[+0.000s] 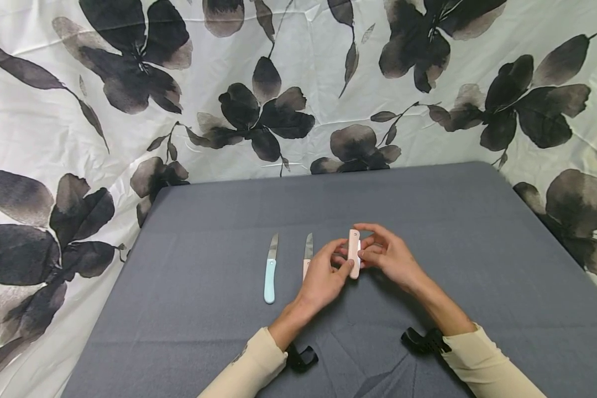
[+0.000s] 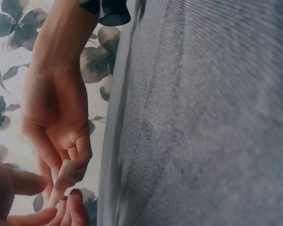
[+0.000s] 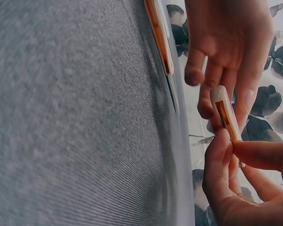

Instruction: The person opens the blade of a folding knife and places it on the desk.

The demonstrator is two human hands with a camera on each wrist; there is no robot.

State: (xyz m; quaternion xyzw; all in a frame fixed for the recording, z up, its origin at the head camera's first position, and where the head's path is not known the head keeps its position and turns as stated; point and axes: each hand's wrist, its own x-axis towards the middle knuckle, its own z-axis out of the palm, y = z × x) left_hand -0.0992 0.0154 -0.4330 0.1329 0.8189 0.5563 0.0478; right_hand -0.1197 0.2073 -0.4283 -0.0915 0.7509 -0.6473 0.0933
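Fig. legend, L to R. Blue-handled knife (image 1: 270,269) lies flat on grey tablecloth (image 1: 189,309), blade toward 12 o'clock, handle toward 6. Just to its 3 o'clock, apart from it: second knife (image 1: 308,251), same heading; pale handle partly hidden under left hand (image 1: 323,276).

Centre: both hands share one small pink sheath (image 1: 354,253), held upright-ish above the cloth, long axis running 12–6, at 3 o'clock of the second knife. Left hand pinches its lower end w/ thumb and fingertips; right hand (image 1: 389,255), at 3 o'clock of the sheath, pinches its upper part w/ curled fingers. Right wrist view shows a slot edge along the sheath (image 3: 225,115), so prob. hollow; whether anything sits inside, cannot tell.

Handling (judgement): looks like thin rigid plastic, so light, stiff, smooth, somewhat slippery; not fragile, though the open mouth could flex if squeezed hard. Best grip: across the flat faces near mid-length, fingers off the slot side. Knives: take by handles only.

Backdrop: floral drape (image 1: 79,138) at 12 and 9 o'clock. Cream sleeves and black wrist mounts (image 1: 423,340) at 6 o'clock.
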